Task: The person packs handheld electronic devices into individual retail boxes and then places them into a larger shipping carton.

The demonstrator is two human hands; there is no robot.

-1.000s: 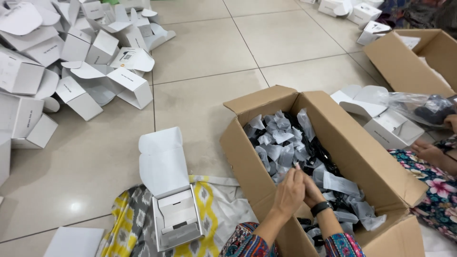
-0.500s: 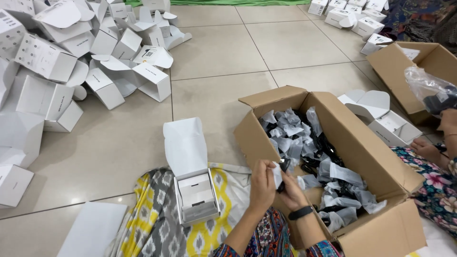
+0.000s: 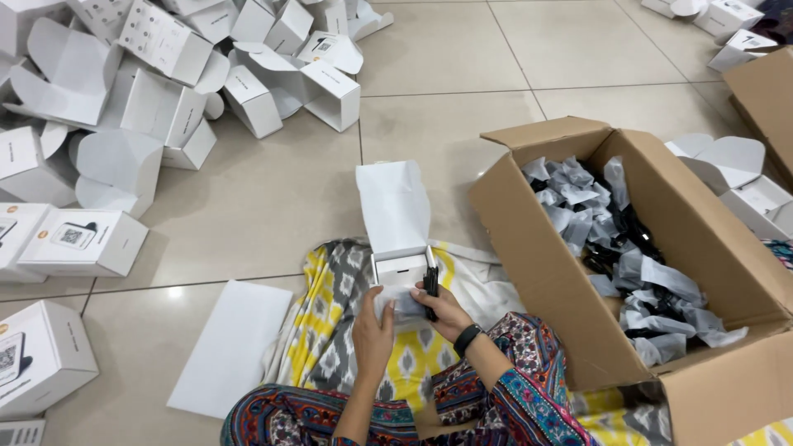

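Cable (image 3: 430, 285), black and wrapped partly in a clear bag, sits pinched in the right hand (image 3: 440, 308), whose fingers are closed around its lower end while the top pokes up just past the fingertips, against the near edge of the open white box (image 3: 400, 266). The left hand (image 3: 373, 330) cups the box's near wall, fingers curled on it and on what looks like the crinkly bag, though whether they truly clamp it I cannot tell. The box lid stands up beyond the fingers, away from the person, and the box rests on a yellow and grey cloth (image 3: 330, 330) spread under both hands. To my eye the cable is light and limp, a coiled bundle that would flop if taken by one end, and its film wrap looks slick, so a hold across the middle of the bundle seems surer than a pinch at the tip. The box is thin card, stiff enough to keep its shape yet easy to dent, best steadied by its side walls as the left hand does now. Off to the right of the right hand's fingers stands a big carton (image 3: 570, 248) full of more bagged cables. Beyond and left of the left hand's fingers lie a white sheet (image 3: 227, 347) and a heap of boxes (image 3: 165, 91) on the tiled floor (image 3: 446, 49).
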